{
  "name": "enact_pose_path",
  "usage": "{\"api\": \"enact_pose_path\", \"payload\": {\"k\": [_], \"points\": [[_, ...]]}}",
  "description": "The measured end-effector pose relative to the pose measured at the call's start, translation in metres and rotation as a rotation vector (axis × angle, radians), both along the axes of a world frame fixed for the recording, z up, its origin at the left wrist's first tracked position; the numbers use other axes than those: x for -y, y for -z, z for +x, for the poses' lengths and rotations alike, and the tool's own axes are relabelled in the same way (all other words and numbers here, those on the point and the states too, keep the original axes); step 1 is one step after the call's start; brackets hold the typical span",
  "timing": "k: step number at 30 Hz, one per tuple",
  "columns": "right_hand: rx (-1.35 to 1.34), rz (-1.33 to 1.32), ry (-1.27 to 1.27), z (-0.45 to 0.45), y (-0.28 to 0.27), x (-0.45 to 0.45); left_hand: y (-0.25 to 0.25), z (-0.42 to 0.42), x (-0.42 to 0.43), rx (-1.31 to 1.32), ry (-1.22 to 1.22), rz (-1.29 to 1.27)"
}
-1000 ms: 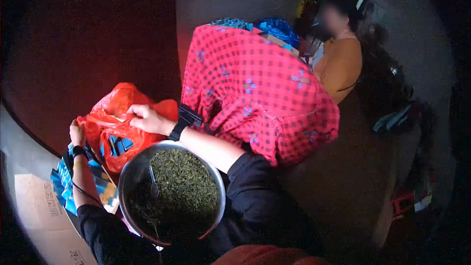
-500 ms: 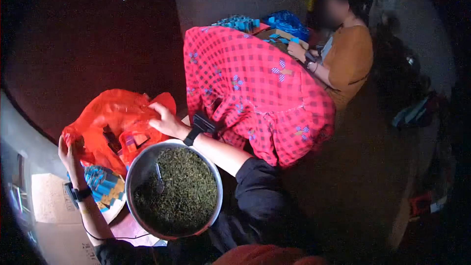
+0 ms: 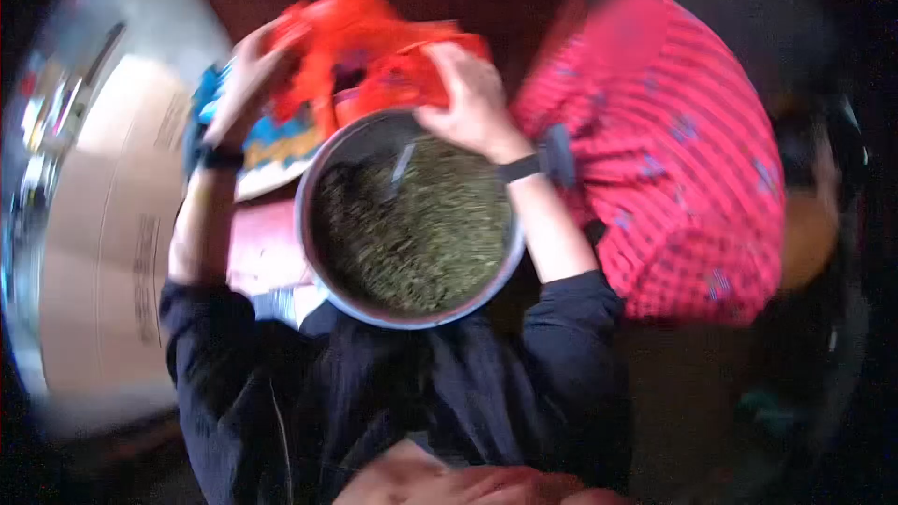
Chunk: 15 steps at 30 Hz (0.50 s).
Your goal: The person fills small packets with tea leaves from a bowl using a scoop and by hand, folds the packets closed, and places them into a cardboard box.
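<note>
The red plastic bag (image 3: pixel 351 23) lay just beyond the far rim of the metal bowl (image 3: pixel 359 140). The left hand (image 3: pixel 251 82) was at the bag's left edge; blur prevented telling whether it gripped. The right hand (image 3: pixel 472 105), thumb and fingers apart, was at its right edge. A spoon (image 3: pixel 403 165) lay on the dried leaves (image 3: pixel 426 243).

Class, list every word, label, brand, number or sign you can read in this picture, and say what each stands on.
No text can be read.
Cardboard box: dark printed marks on its side, too blurred to read.
Red plastic bag: no readable lettering.
Blue packets: too blurred to tell whether anything is printed.
</note>
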State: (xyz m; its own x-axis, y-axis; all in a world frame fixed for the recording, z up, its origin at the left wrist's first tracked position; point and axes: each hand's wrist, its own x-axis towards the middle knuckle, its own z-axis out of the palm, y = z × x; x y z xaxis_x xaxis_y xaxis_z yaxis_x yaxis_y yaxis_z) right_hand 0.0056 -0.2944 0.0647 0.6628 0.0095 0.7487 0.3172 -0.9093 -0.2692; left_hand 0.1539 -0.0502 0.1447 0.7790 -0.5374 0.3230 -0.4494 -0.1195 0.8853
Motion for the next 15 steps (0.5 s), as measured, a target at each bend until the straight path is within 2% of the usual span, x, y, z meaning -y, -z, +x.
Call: {"api": "enact_pose_path", "payload": {"k": [2, 3, 5, 6, 7, 8, 9, 11, 13, 14, 15], "points": [[-0.012, -0.13, 0.164, 0.018, 0.013, 0.008, -0.006, -0.005, 0.003, -0.056, 0.035, -0.06], [0.051, -0.21, 0.306, 0.034, 0.024, 0.021, -0.014, -0.003, 0.002, -0.038, 0.029, 0.051], [0.064, -0.182, 0.407, 0.049, 0.001, 0.026, -0.023, 0.0, -0.002, -0.006, 0.087, 0.022], [0.107, -0.193, 0.456, 0.059, -0.009, 0.031, -0.03, 0.006, -0.001, -0.107, 0.122, -0.081], [0.147, -0.175, 0.421, 0.065, -0.019, 0.037, -0.049, -0.011, -0.004, -0.197, 0.042, -0.056], [0.108, -0.16, 0.377, 0.073, -0.027, 0.044, -0.042, 0.003, -0.007, -0.13, 0.062, -0.123], [-0.05, -0.167, 0.366, 0.074, -0.036, 0.047, -0.055, -0.005, -0.014, -0.061, 0.03, -0.062], [-0.166, 0.13, 0.205, 0.091, -0.032, 0.064, -0.051, 0.007, -0.021, -0.142, 0.023, -0.08], [0.238, 0.327, -0.023, 0.081, -0.045, 0.056, -0.053, 0.002, -0.032, -0.115, -0.02, -0.126], [0.199, 0.485, -0.02, 0.072, -0.053, 0.052, -0.047, 0.009, -0.038, -0.077, 0.003, -0.137], [0.166, 0.497, -0.12, 0.067, -0.05, 0.056, -0.046, 0.008, -0.042, -0.078, -0.009, -0.142]]}}
